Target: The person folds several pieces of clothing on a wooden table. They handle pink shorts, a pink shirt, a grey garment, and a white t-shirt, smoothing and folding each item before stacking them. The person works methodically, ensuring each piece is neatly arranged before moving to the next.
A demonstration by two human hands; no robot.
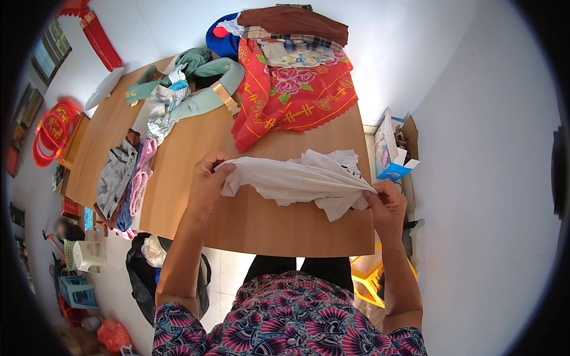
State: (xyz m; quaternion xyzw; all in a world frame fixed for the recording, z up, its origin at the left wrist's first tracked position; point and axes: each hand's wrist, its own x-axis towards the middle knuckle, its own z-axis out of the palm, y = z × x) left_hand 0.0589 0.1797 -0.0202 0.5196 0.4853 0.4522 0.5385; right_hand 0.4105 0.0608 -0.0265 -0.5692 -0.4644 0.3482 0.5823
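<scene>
A white cloth garment (291,178) with a few dark marks near its right end is stretched sideways over the near part of the wooden table (285,234). My left hand (209,177) pinches its left end between thumb and fingers. At the other end my right hand (387,202) grips a gathered corner, and folds run from there across the cloth. Loose parts of the garment hang below the stretched edge and bunch up behind it. Its exact kind cannot be made out.
Folded clothes (122,178) are stacked at the table's left edge. Farther back lie a pale green strap-like piece (208,101) and a red floral cloth (297,101) under more folded garments. An open carton (395,148) stands right, a black bag (142,273) on the floor, a yellow stool (368,279) below.
</scene>
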